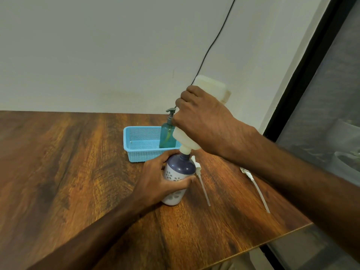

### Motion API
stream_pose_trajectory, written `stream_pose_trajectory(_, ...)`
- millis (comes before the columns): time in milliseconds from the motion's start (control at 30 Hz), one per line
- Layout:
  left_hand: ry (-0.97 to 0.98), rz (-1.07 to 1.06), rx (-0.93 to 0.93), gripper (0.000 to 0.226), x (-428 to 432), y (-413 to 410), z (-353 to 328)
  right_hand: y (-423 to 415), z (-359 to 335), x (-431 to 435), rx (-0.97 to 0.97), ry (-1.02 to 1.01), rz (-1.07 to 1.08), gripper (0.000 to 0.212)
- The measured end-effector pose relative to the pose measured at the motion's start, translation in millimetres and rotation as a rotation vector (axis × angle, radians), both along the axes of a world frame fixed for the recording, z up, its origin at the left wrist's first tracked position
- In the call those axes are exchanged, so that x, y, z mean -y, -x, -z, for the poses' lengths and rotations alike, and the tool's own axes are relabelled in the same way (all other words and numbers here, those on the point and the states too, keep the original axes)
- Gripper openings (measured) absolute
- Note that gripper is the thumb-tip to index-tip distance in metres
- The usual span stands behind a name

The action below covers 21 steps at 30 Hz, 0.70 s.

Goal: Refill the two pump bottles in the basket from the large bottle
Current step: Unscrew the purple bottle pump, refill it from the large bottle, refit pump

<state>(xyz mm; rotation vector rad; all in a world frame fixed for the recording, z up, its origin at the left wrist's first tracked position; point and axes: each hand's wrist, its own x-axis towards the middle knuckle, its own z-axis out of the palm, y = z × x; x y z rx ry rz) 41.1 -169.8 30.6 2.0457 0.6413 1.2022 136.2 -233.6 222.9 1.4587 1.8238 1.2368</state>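
Just in front of the blue basket (136, 148), our left hand (158, 181) wraps around the white bottle with the purple top (181, 168), which stands upright on the wooden table (78, 172) with its pump off. Our right hand (202, 121) grips the large cream bottle (186, 140), tipped mouth-down, its neck meeting the smaller bottle's open mouth. Inside the basket, at its right end, a teal pump bottle (167, 135) stands upright. To the basket's front right lie two loose pumps with long tubes: the nearer pump (200, 178) just beside the held bottle, the farther pump (255, 186) well apart from it.
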Motion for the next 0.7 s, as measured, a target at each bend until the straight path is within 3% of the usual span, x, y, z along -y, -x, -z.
stream_pose_trajectory(467, 0.007, -0.004, 0.012, 0.065, -0.1, -0.6, 1.3, 2.3, 1.7, 1.4, -0.013, -0.033, -0.059, 0.031)
stream_pose_trajectory(700, 0.019, 0.004, 0.007, 0.072, -1.5, -2.2, 3.2, 3.0, 0.3, 4.6, 0.006, -0.023, -0.045, 0.037)
